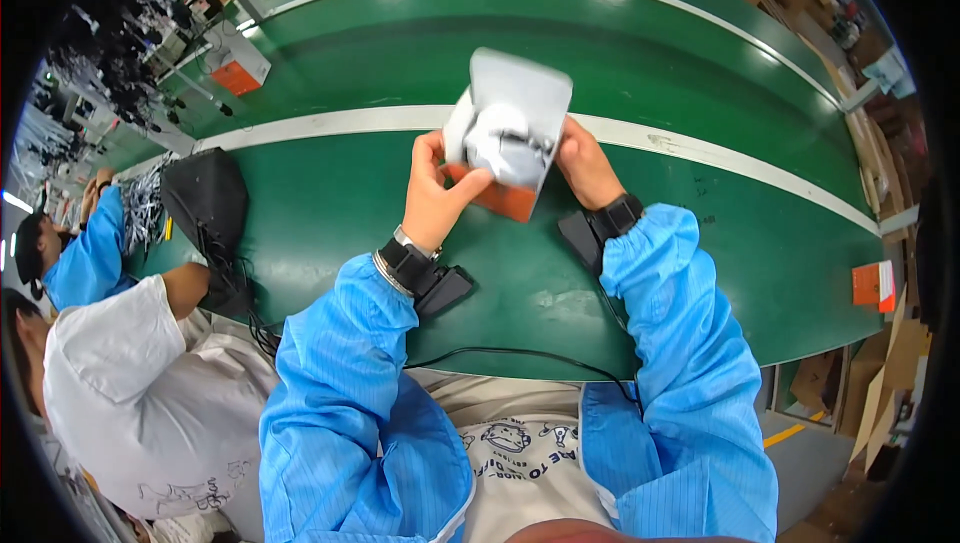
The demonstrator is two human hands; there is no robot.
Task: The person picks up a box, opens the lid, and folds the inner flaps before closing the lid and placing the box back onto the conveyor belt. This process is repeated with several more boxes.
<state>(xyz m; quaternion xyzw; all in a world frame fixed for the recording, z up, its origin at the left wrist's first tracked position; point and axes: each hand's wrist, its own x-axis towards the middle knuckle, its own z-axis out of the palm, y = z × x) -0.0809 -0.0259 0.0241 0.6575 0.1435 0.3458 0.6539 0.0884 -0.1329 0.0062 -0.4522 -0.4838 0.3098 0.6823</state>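
Over the green table I hold an opened white and orange box (512, 205), its pale flap raised at the far side. Inside it lies a whitish, bag-like bundle with a dark part (505, 148), too blurred to name. My left hand (437, 193) grips the box's near left side, the thumb reaching over its front edge. At the right side of the box, my right hand (590, 168) has its fingers closed around the edge, partly hidden behind it. Both wrists wear black strapped devices, with cables trailing over the table.
A black bag (205, 193) with cables lies at the left, beside a person in a white shirt (120, 373) and another in a blue sleeve (90, 243). White-orange boxes stand at the far left (240, 71) and right edge (868, 285). A white rail (330, 123) crosses the table.
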